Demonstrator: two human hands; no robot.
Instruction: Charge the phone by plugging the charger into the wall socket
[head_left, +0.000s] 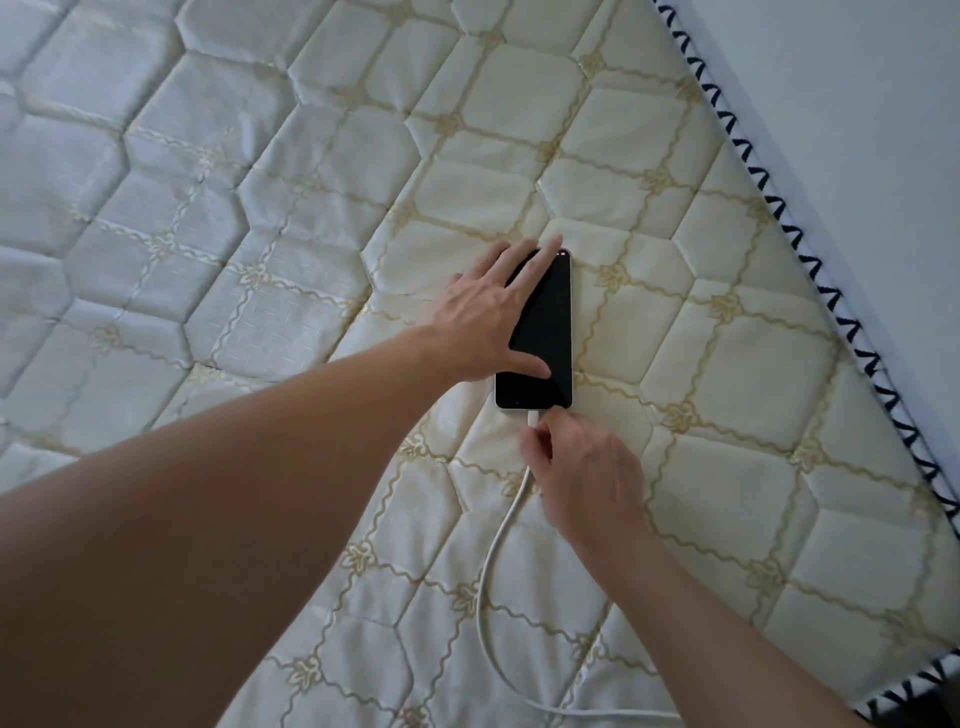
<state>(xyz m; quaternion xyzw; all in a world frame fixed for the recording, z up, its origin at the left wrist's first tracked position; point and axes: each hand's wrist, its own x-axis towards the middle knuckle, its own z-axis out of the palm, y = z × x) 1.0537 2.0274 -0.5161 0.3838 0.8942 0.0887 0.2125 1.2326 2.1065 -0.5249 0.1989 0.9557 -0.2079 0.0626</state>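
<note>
Pressing my spread left hand (485, 312) on the phone (540, 338), my right hand (582, 478) pinched the cable (498, 540) at its port, on the mattress (311, 208).

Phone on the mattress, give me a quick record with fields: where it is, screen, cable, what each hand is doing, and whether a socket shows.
phone: lies flat, screen up, on the quilted mattress; point
screen: dark
cable: white cable runs from the phone's near end toward the lower right edge of the view
left hand: spread flat on the phone's left side, steadying it
right hand: pinches the connector at the phone's port
wall socket: not in view
charger plug: not in view
</note>
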